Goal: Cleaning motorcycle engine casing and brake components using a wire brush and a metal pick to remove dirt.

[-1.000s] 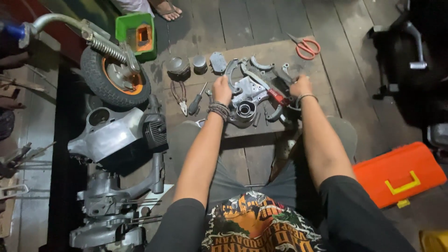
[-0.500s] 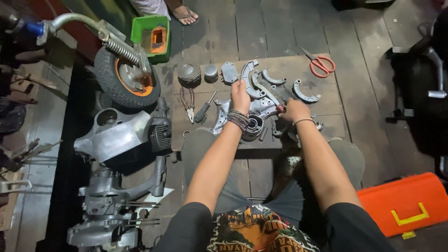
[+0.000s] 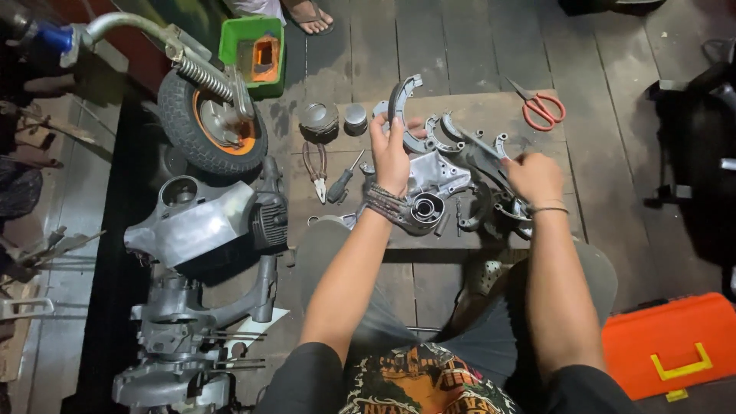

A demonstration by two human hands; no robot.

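Left hand: the left hand (image 3: 391, 153) lifts a curved grey metal brake shoe (image 3: 397, 100) above the board, its grip pinching the lower end so the arc stands upright and shows its whole length.
Right hand: the right hand (image 3: 534, 178) has its grip closed round a dark curved metal part (image 3: 481, 157), held low, just over the other pieces.
Surface: a flat brown wooden board (image 3: 475, 107) on the plank floor serves as the surface, keeping loose parts together within reach.
Casting: a silver aluminium engine casting (image 3: 435, 184) lies between the hands.
Tools: red-handled scissors (image 3: 541, 107) sit at the far corner, pliers (image 3: 314, 170) and a black-handled screwdriver (image 3: 343, 181) to the left.
Alongside: a small orange-rimmed wheel (image 3: 215, 126) and an orange plastic toolbox (image 3: 675, 345) stay off the board.
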